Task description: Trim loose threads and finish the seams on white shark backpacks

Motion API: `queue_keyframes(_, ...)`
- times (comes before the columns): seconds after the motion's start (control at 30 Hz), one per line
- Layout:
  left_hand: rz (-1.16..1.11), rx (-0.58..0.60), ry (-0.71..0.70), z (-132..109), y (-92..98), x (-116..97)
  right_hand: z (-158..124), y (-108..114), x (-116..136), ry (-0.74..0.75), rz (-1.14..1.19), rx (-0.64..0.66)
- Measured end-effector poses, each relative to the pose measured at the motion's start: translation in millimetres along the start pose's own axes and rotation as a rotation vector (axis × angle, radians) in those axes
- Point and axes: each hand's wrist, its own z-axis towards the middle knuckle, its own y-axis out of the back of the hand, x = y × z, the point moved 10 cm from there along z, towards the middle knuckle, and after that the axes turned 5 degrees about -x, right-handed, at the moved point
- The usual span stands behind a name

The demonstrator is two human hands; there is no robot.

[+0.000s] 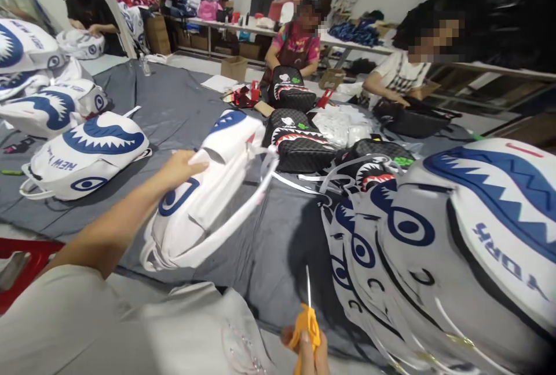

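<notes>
At frame centre the left hand (pixel 180 167) gripped the top of a white backpack (pixel 204 207) lying on the grey counter (pixel 269 247); at bottom centre the right hand (pixel 309 355) clamped yellow snips (pixel 306 321).

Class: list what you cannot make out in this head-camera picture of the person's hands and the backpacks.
Right hand: head view, cut off by the bottom edge; only fingertips on the orange snips show.
Left hand: head view, palm hidden against the white backpack it grips.
Stacked backpacks: head view, blurred near the lens, cut by the right edge.
Far table: head view, goods too small to name.
</notes>
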Motion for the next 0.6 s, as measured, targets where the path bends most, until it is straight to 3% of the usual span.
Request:
queue_keyframes(0.03, -0.189, 0.015, 0.043, 4.4, 3.9, 2.5, 6.6, -4.1, 10.9, 0.006, 0.001, 0.043)
queue_keyframes(0.1, -0.444, 0.066, 0.145, 14.8, -6.7, 16.6, 17.7, -3.1, 40.3, 0.085, 0.015, 0.066)
queue_keyframes(0.2, -0.408, 0.047, 0.218, 38.9, -40.1, 41.2, 28.3, 11.6, 75.5, 0.183, 0.015, -0.014)
queue_keyframes(0.33, -0.270, -0.070, 0.172, 51.6, -90.0, 51.6, 39.8, 7.8, 75.2, 0.097, -0.041, 0.020)
queue_keyframes(0.4, -0.208, -0.021, 0.091, 33.6, -126.7, 45.5, 45.7, -3.9, 70.6, 0.074, -0.113, 0.082)
queue_keyframes(0.5, 0.115, 0.153, -0.056, -14.5, -192.2, 38.0, 55.6, -28.4, 77.0, 0.099, -0.270, 0.192)
queue_keyframes(0.6, 0.351, 0.206, -0.133, -49.1, -232.8, 41.4, 73.3, -52.9, 100.0, 0.122, -0.451, 0.297)
